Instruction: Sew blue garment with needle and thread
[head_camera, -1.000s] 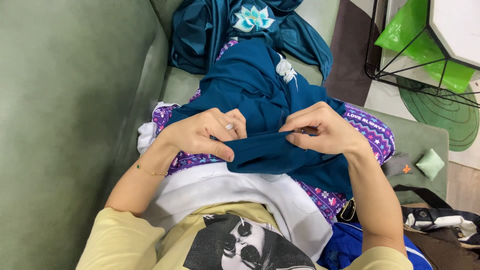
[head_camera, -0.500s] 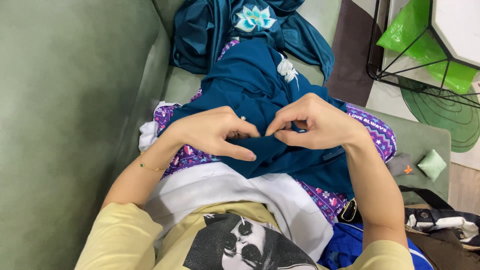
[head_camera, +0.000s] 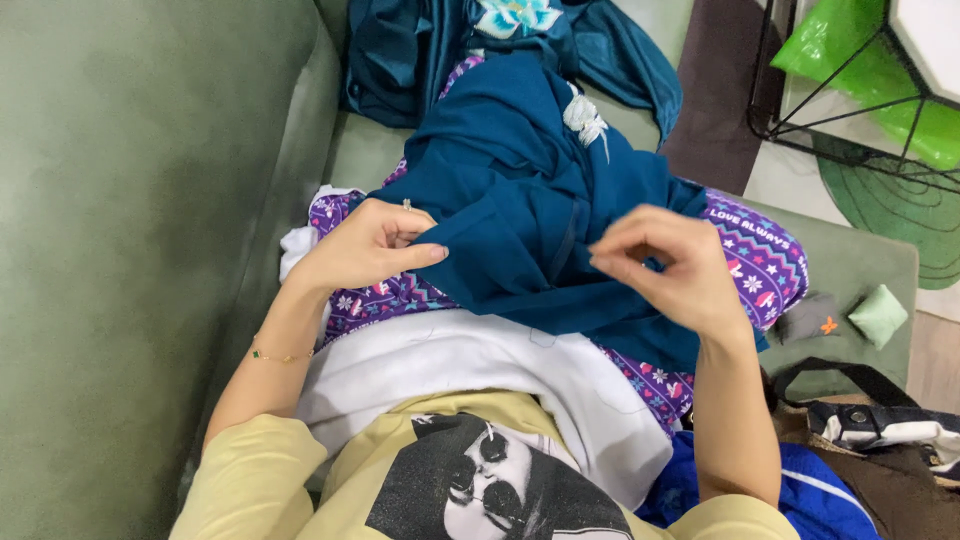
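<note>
Two hands: working on a teal garment (head_camera: 520, 190) lying over the lap.
Left hand (head_camera: 365, 245): fingers pinching the garment's folded edge.
Right hand (head_camera: 665, 270): fingertips pinching together just above the cloth; what they are holding, I cannot tell.

Landmark: dark teal folded cloth garment (head_camera: 530, 200), on the lap.
Left hand (head_camera: 365, 245): at its left edge, touching.
Right hand (head_camera: 665, 265): over its right side.
White cloth (head_camera: 470, 370): beneath, nearer the person.

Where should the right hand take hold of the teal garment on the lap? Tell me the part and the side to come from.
Take the teal garment at its folded lower edge, level with where the left hand already pinches it. The right hand hovers just over that edge, fingers pinched. Probably come from the right side, thumb under and fingers on top: the fold there is thick and raised off the purple patterned cloth.
</note>
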